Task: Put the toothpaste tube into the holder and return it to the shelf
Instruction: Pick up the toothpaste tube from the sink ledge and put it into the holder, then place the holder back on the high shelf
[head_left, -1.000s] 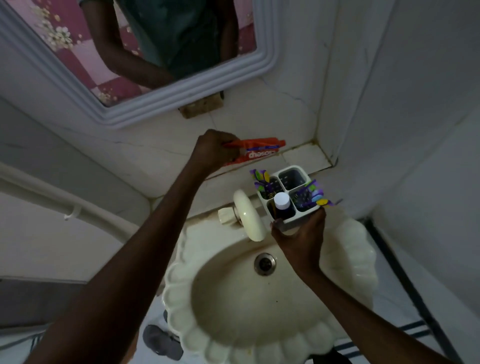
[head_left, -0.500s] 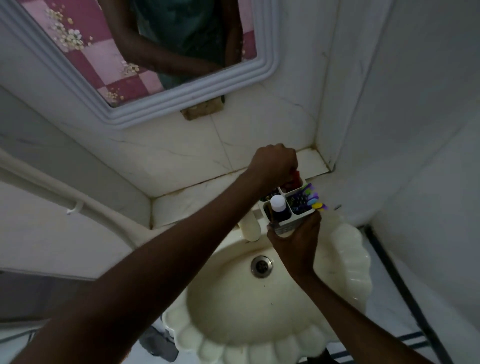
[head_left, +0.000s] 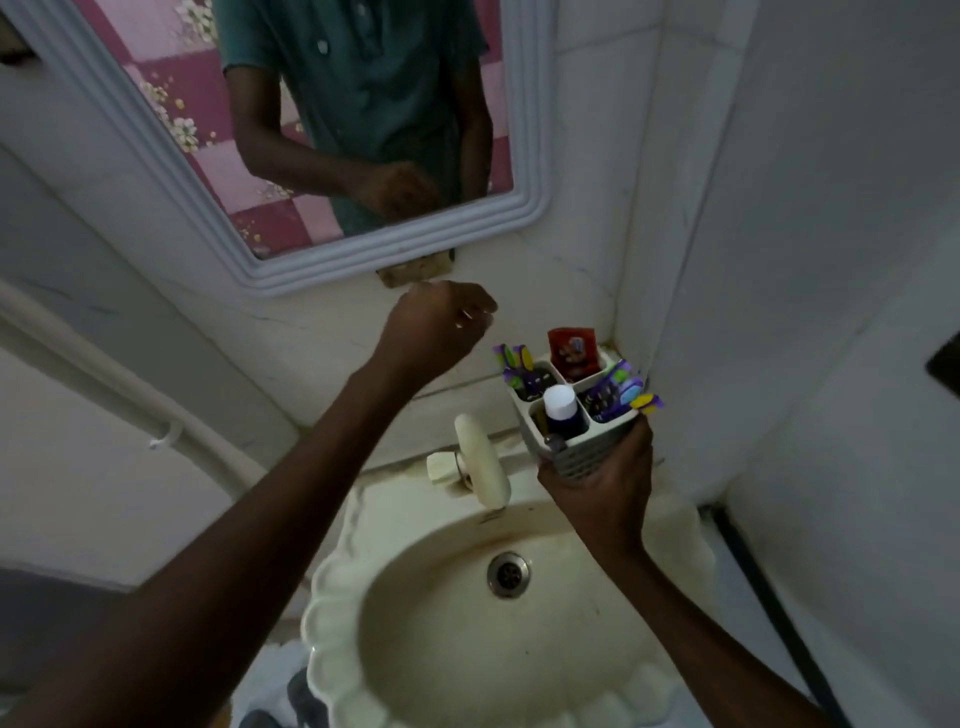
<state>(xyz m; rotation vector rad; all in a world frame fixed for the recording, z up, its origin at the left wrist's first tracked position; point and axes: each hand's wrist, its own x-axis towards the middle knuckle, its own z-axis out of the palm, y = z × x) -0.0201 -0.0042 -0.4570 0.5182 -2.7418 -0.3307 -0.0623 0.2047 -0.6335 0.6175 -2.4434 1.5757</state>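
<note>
The red toothpaste tube (head_left: 571, 349) stands upright in the far compartment of the white four-part holder (head_left: 582, 457). My right hand (head_left: 602, 483) grips the holder from below, above the sink's back rim. Purple and yellow toothbrushes (head_left: 621, 389) and a dark bottle with a white cap (head_left: 560, 408) fill the other compartments. My left hand (head_left: 436, 332) hovers to the left of the holder, fingers loosely curled with nothing in them, clear of the tube. The tiled shelf (head_left: 467, 387) runs behind the holder along the wall.
A cream scalloped sink (head_left: 415, 623) with a metal drain (head_left: 509, 573) lies below. A cream tap (head_left: 480, 460) stands left of the holder. A white-framed mirror (head_left: 291, 260) hangs above. The wall corner sits just right of the holder.
My left hand carried the toothpaste tube from the shelf to the holder, set it in the far compartment, then let go and drew back up and left. The right hand kept holding the holder.
</note>
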